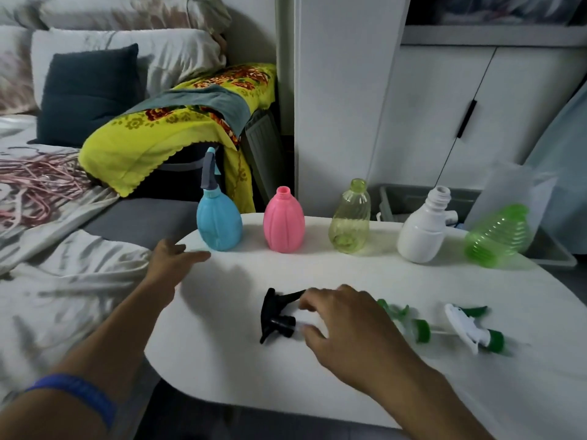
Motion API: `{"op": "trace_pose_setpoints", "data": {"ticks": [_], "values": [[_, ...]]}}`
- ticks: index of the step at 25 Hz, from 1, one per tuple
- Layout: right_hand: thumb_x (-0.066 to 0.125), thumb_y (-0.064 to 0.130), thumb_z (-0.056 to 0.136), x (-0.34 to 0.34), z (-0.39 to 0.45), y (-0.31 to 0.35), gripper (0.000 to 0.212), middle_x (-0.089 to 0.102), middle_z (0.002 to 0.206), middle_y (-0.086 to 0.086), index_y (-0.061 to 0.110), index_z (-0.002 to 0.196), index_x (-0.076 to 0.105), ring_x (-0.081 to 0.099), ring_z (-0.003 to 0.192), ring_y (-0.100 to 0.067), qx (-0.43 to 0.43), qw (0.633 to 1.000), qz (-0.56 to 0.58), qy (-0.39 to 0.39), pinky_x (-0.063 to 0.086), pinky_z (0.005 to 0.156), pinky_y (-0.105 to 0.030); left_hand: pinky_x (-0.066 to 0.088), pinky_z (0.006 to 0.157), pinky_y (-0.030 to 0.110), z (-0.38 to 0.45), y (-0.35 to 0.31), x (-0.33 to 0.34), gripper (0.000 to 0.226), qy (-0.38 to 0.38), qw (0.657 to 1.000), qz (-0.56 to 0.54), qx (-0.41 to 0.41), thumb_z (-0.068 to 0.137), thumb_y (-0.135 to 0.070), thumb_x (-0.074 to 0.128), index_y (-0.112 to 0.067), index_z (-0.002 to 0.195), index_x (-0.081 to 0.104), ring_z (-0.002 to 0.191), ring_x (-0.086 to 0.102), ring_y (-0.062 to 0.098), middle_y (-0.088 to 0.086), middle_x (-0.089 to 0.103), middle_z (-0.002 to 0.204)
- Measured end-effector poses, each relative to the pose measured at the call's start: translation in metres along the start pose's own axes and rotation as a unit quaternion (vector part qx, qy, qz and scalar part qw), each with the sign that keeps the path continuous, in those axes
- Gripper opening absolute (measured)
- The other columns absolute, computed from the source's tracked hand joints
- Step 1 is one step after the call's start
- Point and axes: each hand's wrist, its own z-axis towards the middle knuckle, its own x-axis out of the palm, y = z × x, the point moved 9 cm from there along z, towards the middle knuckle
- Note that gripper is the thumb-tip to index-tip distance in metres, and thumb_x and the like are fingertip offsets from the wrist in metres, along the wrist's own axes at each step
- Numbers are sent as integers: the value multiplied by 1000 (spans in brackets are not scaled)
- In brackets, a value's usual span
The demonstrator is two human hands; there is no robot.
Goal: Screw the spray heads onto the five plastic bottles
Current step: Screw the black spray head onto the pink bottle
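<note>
we saw a rumpled bed (63, 281) with pillows (127, 55) on the left and white cupboards (476, 106) behind a white table (349, 376).

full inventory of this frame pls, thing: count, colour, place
blue bottle: 1, grey-blue spray head on, table's far left
pink bottle: 1, open neck, right of blue
yellow-green bottle: 1, clear, open neck, middle
white bottle: 1, open neck, right
green bottle: 1, clear, tilted, far right
black spray head: 1, lying near the table's middle
green spray head: 1, blurred, right of the black
white-green spray head: 1, farthest right
table: 1, white
yellow cloth: 1, floral, behind the table
left hand: open, at table's edge
right hand: fingers at black spray head
</note>
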Motion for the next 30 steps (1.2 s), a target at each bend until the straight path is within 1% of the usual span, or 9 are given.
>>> {"op": "trace_pose_setpoints", "data": {"ticks": [2,5,8,11,14,19,21,25,30], "values": [[55,31,89,27,19,14,24,66,108,1,21,111,57,49,109,-27,-6,997,-78,6,33,85,-42,51,62,39,-17,-4,-23,21,-68,996,49,28,79,-10,77,5,90,67,59,54,26,15,62,71],[61,24,85,71,35,17,27,65,109,-7,13,110,59,46,113,-31,17,986,-151,66,27,93,-48,48,55,36,-49,-45,-14,29,-48,973,144,174,86,-22,71,-6,62,66,51,53,24,10,59,52],[66,11,78,91,35,16,20,67,95,-10,12,97,63,49,106,-34,10,982,-167,91,22,99,-53,52,53,37,-77,-87,29,21,52,942,167,286,88,-23,72,-11,71,69,51,60,23,5,64,57],[63,8,78,76,35,20,20,67,92,-10,13,97,62,50,104,-34,0,988,-144,61,22,101,-53,54,55,33,-99,-117,51,9,13,918,156,364,85,-18,74,-14,80,67,60,63,14,-3,65,65],[64,20,82,15,32,10,16,71,94,-2,20,98,65,55,104,-28,29,993,-96,-69,31,95,-46,56,61,38,-106,-131,64,20,-55,914,92,392,83,-19,75,-15,95,60,68,60,19,0,61,76],[70,21,86,-89,-16,-61,18,74,95,3,21,104,68,64,97,-22,107,934,143,-311,49,81,-41,39,107,50,-79,-108,131,100,-20,959,109,260,68,-40,86,-19,148,29,134,37,30,10,38,148],[66,23,91,-105,-36,-93,11,74,95,14,26,102,67,66,99,-6,127,886,267,-357,50,82,-27,34,111,55,-70,-94,156,121,13,969,119,217,60,-42,91,-20,153,17,141,29,33,10,29,156],[64,23,93,-120,-54,-129,4,74,90,27,26,95,66,65,86,13,145,815,397,-396,44,68,-3,48,98,58,-45,-90,173,120,56,989,10,136,51,-34,96,-22,148,26,126,47,34,10,45,141],[65,28,92,-117,-57,-159,6,77,90,18,28,94,71,69,87,1,213,751,477,-404,50,80,-31,53,90,53,-44,-88,172,94,59,993,-26,101,58,-17,93,-18,135,39,116,53,33,4,51,120]]}}
